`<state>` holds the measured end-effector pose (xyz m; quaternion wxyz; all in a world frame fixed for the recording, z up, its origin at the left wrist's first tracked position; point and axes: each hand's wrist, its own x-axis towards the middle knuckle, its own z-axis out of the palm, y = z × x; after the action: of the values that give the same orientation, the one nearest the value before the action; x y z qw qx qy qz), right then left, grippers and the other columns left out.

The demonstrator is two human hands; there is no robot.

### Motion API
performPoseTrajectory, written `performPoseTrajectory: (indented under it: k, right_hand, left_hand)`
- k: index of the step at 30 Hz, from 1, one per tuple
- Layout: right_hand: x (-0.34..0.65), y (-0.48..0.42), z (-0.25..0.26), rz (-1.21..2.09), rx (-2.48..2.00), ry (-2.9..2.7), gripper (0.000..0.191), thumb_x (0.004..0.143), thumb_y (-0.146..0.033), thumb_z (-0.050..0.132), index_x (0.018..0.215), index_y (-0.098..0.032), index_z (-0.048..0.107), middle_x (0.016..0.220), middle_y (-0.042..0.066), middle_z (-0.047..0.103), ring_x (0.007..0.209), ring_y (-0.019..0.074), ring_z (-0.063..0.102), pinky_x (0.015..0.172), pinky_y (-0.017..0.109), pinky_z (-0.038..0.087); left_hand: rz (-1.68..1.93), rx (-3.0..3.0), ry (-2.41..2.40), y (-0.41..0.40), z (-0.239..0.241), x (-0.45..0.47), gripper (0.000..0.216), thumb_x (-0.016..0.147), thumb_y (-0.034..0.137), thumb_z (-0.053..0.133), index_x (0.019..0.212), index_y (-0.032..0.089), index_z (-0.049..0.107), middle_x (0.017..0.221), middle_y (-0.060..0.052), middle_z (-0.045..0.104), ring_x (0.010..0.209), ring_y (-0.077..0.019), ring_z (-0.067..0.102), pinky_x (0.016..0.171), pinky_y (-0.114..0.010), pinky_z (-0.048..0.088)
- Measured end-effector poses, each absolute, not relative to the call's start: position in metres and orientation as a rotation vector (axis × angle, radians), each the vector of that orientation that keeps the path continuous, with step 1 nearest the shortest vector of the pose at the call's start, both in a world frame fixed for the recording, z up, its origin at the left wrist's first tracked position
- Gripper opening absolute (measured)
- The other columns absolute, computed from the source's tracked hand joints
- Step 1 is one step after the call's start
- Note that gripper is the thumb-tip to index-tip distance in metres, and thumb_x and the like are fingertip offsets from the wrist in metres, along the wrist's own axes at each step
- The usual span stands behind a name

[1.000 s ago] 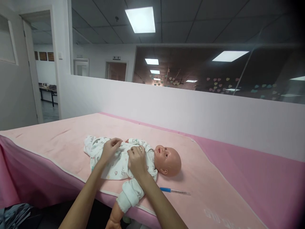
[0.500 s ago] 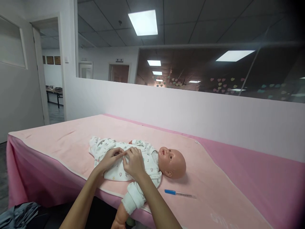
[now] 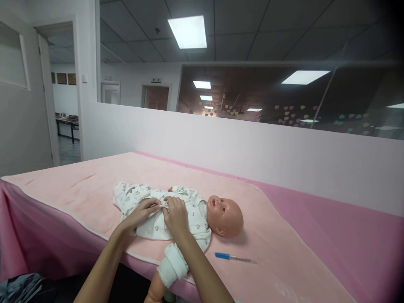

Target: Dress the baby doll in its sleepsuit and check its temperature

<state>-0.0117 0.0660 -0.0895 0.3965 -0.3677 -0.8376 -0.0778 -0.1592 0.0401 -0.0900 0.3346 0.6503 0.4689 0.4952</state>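
A baby doll (image 3: pixel 225 216) lies on its back on a pink mat, its head to the right. It wears a white printed baby garment (image 3: pixel 158 229). On the garment's front, my left hand (image 3: pixel 147 208) pinches the fabric from the left. My right hand (image 3: pixel 176 213) grips the same fold from the right, fingers bent, the fingertips of both hands almost meeting. Whether a fastener lies between them is hidden. One doll arm (image 3: pixel 157 286), its white sleeve (image 3: pixel 172 263) bunched up, hangs over the table's near edge beside my right forearm.
A slim clear tube with a blue cap (image 3: pixel 235 257) lies on the pink mat (image 3: pixel 271 248), near the doll's head. A white wall with a window stands behind the table. Grey cloth (image 3: pixel 22 288) shows at the lower left. A doorway (image 3: pixel 65 105) is at the far left.
The view has shifted slightly, so the table and doll sit a little further left. Both hands stay at the garment's front, and a pinched fold now shows between the fingertips.
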Motion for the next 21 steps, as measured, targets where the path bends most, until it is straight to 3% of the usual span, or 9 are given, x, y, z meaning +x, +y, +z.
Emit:
performPoseTrajectory:
  k: [5, 9, 13, 17, 21]
  right_hand:
    - [0.011, 0.043, -0.077, -0.131, -0.924, -2.086, 0.009, 0.08, -0.019, 0.052, 0.088, -0.022, 0.054, 0.09, 0.004, 0.057, 0.086, 0.0198, 0.05, 0.077, 0.033, 0.04]
    - [0.079, 0.007, -0.075, -0.041, -0.899, -1.955, 0.012, 0.085, -0.019, 0.044, 0.081, -0.022, 0.054, 0.083, 0.003, 0.058, 0.081, 0.0182, 0.052, 0.075, 0.032, 0.041]
    - [0.166, -0.015, -0.091, -0.063, -1.142, -1.98, 0.016, 0.085, -0.023, 0.042, 0.079, -0.023, 0.057, 0.079, 0.005, 0.061, 0.077, 0.0194, 0.056, 0.071, 0.033, 0.044]
    - [0.225, -0.014, -0.107, -0.102, -1.386, -2.008, 0.016, 0.079, -0.023, 0.045, 0.08, -0.023, 0.061, 0.085, 0.009, 0.063, 0.081, 0.0211, 0.06, 0.072, 0.033, 0.048]
    - [0.245, -0.019, -0.104, 0.054, -1.524, -2.043, 0.022, 0.082, -0.027, 0.038, 0.076, -0.023, 0.059, 0.082, 0.007, 0.064, 0.078, 0.0188, 0.061, 0.07, 0.029, 0.048]
  left_hand:
    - [1.189, 1.65, 1.326, 0.043, -0.082, -0.165, 0.031, 0.074, 0.045, 0.052, 0.086, 0.018, 0.064, 0.089, -0.004, 0.061, 0.084, -0.0197, 0.052, 0.07, -0.026, 0.041]
    - [1.072, 1.864, 1.316, 0.072, -0.064, -0.165, 0.032, 0.075, 0.044, 0.05, 0.08, 0.017, 0.066, 0.078, -0.004, 0.063, 0.074, -0.0187, 0.054, 0.066, -0.026, 0.04]
    - [1.13, 2.017, 1.204, 0.1, -0.047, -0.129, 0.031, 0.073, 0.042, 0.053, 0.083, 0.017, 0.068, 0.077, -0.005, 0.065, 0.07, -0.0178, 0.054, 0.061, -0.024, 0.039]
    - [0.915, 2.134, 0.953, 0.109, -0.046, -0.085, 0.026, 0.071, 0.036, 0.054, 0.082, 0.018, 0.07, 0.078, -0.005, 0.066, 0.064, -0.0159, 0.053, 0.055, -0.023, 0.036]
    - [0.776, 2.274, 0.86, 0.112, -0.051, -0.078, 0.021, 0.066, 0.025, 0.056, 0.082, 0.021, 0.07, 0.083, -0.004, 0.066, 0.068, -0.0166, 0.054, 0.057, -0.022, 0.036]
